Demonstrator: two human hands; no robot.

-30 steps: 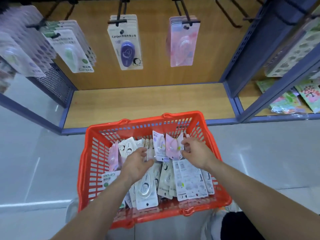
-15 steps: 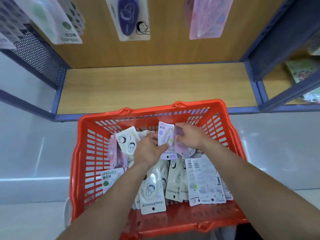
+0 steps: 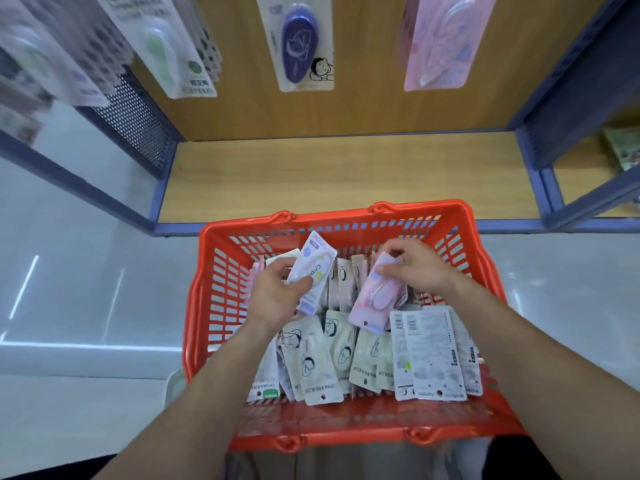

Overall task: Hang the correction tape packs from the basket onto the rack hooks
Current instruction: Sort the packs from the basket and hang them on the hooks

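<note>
An orange basket [image 3: 207, 299] in front of me holds several correction tape packs [image 3: 322, 362]. My left hand [image 3: 277, 292] grips a white and lilac pack [image 3: 313, 268], tilted up above the pile. My right hand [image 3: 419, 268] pinches the top of a pink pack [image 3: 374, 299], lifted at an angle. On the rack above hang a green pack [image 3: 166, 50], a purple pack [image 3: 301, 46] and a pink pack [image 3: 441, 43]; the hooks themselves are out of view.
A wooden shelf board [image 3: 346, 178] with a blue frame lies behind the basket. A perforated blue side panel [image 3: 138, 116] stands at the left. More hanging packs [image 3: 41, 57] blur at the top left. A neighbouring shelf [image 3: 620, 154] holds green items at the right.
Both hands have lifted packs out of the pile: the left raised the white and lilac one, the right raised the pink one. The view dropped closer to the basket.
</note>
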